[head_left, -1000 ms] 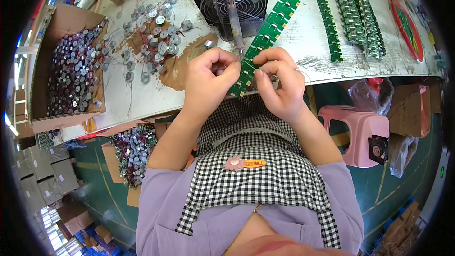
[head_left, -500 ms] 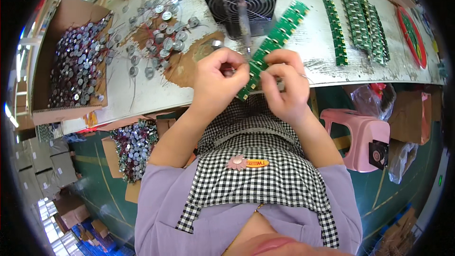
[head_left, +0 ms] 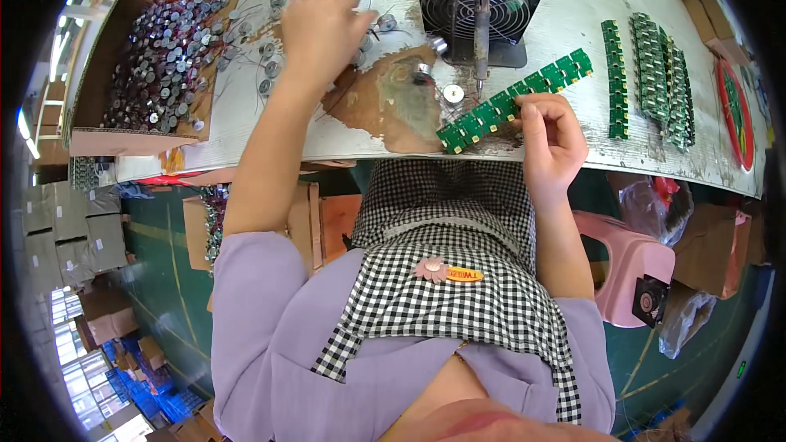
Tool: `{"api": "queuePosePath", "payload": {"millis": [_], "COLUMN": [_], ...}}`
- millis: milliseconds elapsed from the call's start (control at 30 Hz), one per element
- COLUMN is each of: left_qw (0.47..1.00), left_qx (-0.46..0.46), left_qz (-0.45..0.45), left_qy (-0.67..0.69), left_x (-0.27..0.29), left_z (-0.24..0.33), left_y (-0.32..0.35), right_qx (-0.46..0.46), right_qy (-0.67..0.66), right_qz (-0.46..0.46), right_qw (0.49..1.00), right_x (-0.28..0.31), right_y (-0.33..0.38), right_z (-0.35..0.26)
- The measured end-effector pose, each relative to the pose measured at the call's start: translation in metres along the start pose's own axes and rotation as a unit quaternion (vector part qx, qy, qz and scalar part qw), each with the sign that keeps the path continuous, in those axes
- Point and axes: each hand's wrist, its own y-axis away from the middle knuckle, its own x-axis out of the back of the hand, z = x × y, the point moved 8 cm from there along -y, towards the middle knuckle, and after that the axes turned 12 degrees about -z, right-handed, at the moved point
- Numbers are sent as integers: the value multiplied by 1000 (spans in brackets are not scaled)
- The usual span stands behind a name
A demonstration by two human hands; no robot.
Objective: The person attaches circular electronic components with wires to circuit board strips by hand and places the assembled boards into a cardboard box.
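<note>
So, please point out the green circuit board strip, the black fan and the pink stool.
green circuit board strip (head_left: 512,102), head view, middle of the strip.
black fan (head_left: 471,12), head view, on its round grille.
pink stool (head_left: 626,266), head view, on its seat.

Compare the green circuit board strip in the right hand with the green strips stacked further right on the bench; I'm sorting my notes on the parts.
The held strip lies slanted across the bench, pinched at one edge by the right hand; the stacked strips run roughly straight, untouched. The held strip lies alone; the stacked strips are packed side by side. Both are green, narrow and segmented.
</note>
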Motion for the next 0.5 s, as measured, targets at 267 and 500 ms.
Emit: {"api": "queuePosePath", "payload": {"millis": [267,500], "left_qw": [927,807], "left_qx": [94,78], "left_qz": [66,228], "left_qy": [358,539], "left_x": [-36,29], "left_z": [-27,-48], "left_y": [-2,0], "right_qx": [22,17], "right_qy": [16,-58], "right_qz": [6,0], "right_qw": [1000,998], "right_x": [1,-2], "right_y": [-1,-1], "right_z": [1,-3]}}
